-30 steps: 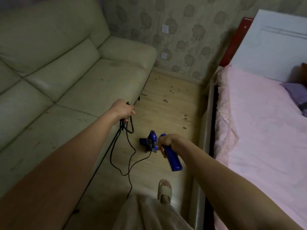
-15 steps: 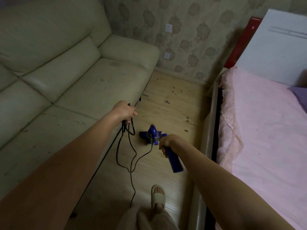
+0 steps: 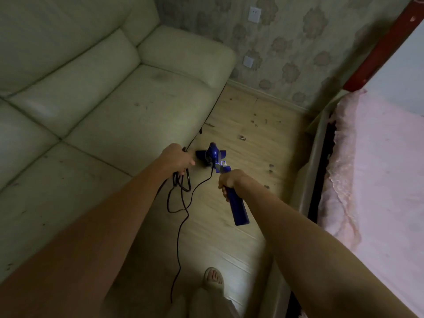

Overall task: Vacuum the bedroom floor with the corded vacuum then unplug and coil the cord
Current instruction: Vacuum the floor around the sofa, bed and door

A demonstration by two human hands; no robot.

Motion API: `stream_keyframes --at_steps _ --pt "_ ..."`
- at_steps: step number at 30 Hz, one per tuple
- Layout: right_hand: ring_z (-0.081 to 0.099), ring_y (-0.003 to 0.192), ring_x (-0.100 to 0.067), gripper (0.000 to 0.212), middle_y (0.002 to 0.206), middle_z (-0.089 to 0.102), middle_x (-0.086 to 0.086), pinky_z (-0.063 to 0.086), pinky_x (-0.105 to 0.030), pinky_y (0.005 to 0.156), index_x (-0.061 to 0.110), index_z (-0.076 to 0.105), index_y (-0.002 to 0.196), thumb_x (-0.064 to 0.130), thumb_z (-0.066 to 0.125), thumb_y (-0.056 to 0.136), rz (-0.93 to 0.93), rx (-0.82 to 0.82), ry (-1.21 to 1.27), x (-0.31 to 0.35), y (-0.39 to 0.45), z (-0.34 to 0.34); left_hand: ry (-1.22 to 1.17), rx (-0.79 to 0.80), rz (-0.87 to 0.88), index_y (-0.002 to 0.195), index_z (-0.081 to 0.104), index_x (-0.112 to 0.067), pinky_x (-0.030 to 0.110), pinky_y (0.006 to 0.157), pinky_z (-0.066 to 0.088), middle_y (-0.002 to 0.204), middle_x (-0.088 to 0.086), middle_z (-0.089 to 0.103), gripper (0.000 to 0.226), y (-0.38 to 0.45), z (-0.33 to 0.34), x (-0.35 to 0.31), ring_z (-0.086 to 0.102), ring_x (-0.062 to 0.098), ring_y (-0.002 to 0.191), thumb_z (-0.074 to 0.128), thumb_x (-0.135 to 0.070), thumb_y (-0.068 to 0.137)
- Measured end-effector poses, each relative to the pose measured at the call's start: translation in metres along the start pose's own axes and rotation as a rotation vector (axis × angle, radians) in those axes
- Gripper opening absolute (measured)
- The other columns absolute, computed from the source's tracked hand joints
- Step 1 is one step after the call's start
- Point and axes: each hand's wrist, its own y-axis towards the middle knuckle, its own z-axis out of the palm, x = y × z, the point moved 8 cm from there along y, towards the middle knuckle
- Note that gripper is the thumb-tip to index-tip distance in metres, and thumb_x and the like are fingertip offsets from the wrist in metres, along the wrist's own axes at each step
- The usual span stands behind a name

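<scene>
Moved farther up the wood floor (image 3: 229, 226) since before, one blue vacuum (image 3: 214, 154) ahead of both hands, right hand (image 3: 229, 180) gripping its handle, left hand (image 3: 177, 158) clutching looped black cord (image 3: 181, 203), one sofa (image 3: 91, 99) beyond left, one bed (image 3: 378, 168) beyond right, two wall outlets (image 3: 254, 14).

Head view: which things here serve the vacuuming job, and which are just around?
In use: blue vacuum, gripped by right hand; black cord, bunched in left hand; floor debris.
Just around: sofa, bed, wall sockets.
</scene>
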Motion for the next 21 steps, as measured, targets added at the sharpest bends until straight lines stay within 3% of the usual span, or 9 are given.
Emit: stream_keyframes --at_steps 2,5,7,10,15,17,21 --pt "0.047 0.045 -0.021 0.006 0.059 0.051 -0.011 0.045 -0.029 0.047 0.002 0.052 0.083 0.0 0.053 0.088 0.002 -0.027 0.01 0.006 0.017 -0.007 0.031 -0.003 -0.021 0.086 0.068 0.003 0.034 0.057 0.049 0.113 0.039 0.057 0.013 0.015 0.004 -0.002 0.043 0.015 0.044 0.056 -0.001 0.09" --pt "0.048 0.046 -0.021 0.003 0.061 0.053 -0.013 0.045 -0.029 0.045 0.001 0.052 0.085 0.0 0.054 0.088 -0.017 -0.056 0.025 0.021 0.043 -0.015 0.057 -0.01 -0.05 0.074 0.066 -0.004 0.024 0.053 0.041 0.11 0.032 0.061 0.017 0.041 0.003 -0.002 0.045 0.015 0.047 0.058 0.0 0.088" --pt "0.049 0.047 -0.021 0.003 0.063 0.053 -0.013 0.046 -0.03 0.045 0.0 0.052 0.089 0.001 0.054 0.088 -0.022 -0.057 0.018 0.03 0.06 -0.018 0.045 0.0 -0.073 0.088 0.068 0.0 0.024 0.053 0.04 0.099 0.034 0.063 0.008 0.055 0.004 -0.001 0.045 0.016 0.046 0.06 -0.001 0.087" --pt "0.05 0.047 -0.022 0.016 0.064 0.054 -0.013 0.047 -0.031 0.047 -0.003 0.054 0.103 0.002 0.054 0.088 -0.021 -0.057 0.017 0.039 0.081 -0.025 0.028 0.019 -0.094 0.105 0.066 0.008 0.023 0.054 0.039 0.1 0.04 0.059 0.021 0.069 0.006 0.002 0.043 0.015 0.043 0.06 -0.003 0.089" --pt "0.053 0.049 -0.022 0.025 0.063 0.056 -0.013 0.052 -0.035 0.06 -0.005 0.054 0.112 0.001 0.054 0.088 -0.027 -0.042 -0.032 0.05 0.097 -0.031 0.018 0.0 -0.139 0.107 0.064 0.011 0.027 0.058 0.042 0.071 0.025 0.059 0.026 0.085 0.004 0.015 0.045 0.017 0.045 0.06 -0.007 0.09" --pt "0.053 0.048 -0.023 0.027 0.062 0.057 -0.013 0.052 -0.035 0.059 -0.006 0.054 0.114 0.001 0.054 0.088 -0.023 -0.051 -0.056 0.043 0.096 -0.032 0.027 0.009 -0.159 0.105 0.065 0.01 0.028 0.062 0.044 0.06 0.011 0.05 0.025 0.083 0.007 0.018 0.046 0.017 0.047 0.06 -0.01 0.09" --pt "0.052 0.048 -0.022 0.026 0.064 0.056 -0.013 0.047 -0.031 0.048 -0.006 0.054 0.113 0.003 0.055 0.089 -0.013 -0.058 -0.094 0.024 0.085 -0.035 0.017 0.012 -0.135 0.106 0.064 0.011 0.032 0.068 0.044 0.059 0.009 0.048 0.026 0.079 0.007 0.014 0.045 0.017 0.048 0.062 -0.008 0.088"
